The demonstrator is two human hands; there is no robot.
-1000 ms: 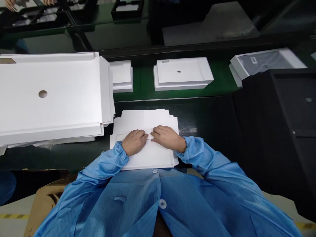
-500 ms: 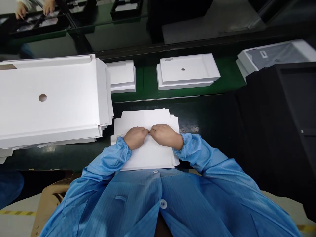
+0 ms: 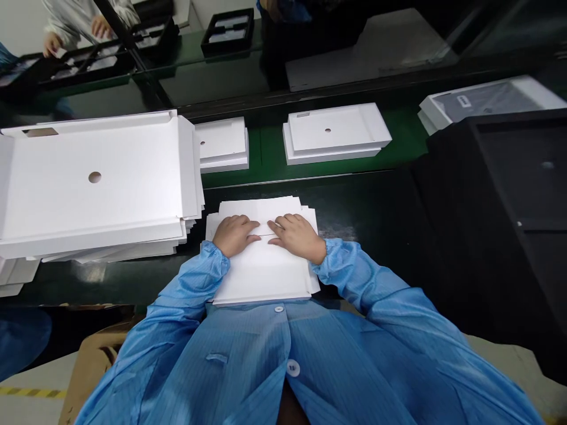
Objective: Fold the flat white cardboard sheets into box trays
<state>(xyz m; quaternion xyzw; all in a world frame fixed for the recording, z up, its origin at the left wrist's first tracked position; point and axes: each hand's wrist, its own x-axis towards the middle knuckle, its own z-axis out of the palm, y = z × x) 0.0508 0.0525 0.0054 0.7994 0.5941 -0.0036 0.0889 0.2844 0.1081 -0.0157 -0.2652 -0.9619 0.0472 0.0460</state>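
Note:
In front of my body lies a flat white cardboard sheet with notched edges and a dark line across its middle. My left hand rests on its left half, fingers stretched toward the centre. On the right half sits my right hand, its fingers also spread and flat on the card. A narrow gap separates the two sets of fingertips at the line. Nothing is held in either hand.
To the left stands a tall stack of white cardboard trays. Along the green strip behind are white boxes and a box with a grey panel. A black bin borders the right. Across the way, a person's hands work over black trays.
My fingers, pinched together at the middle of the sheet before, have opened and lie flat on it. The view has shifted a little, showing more of the far side.

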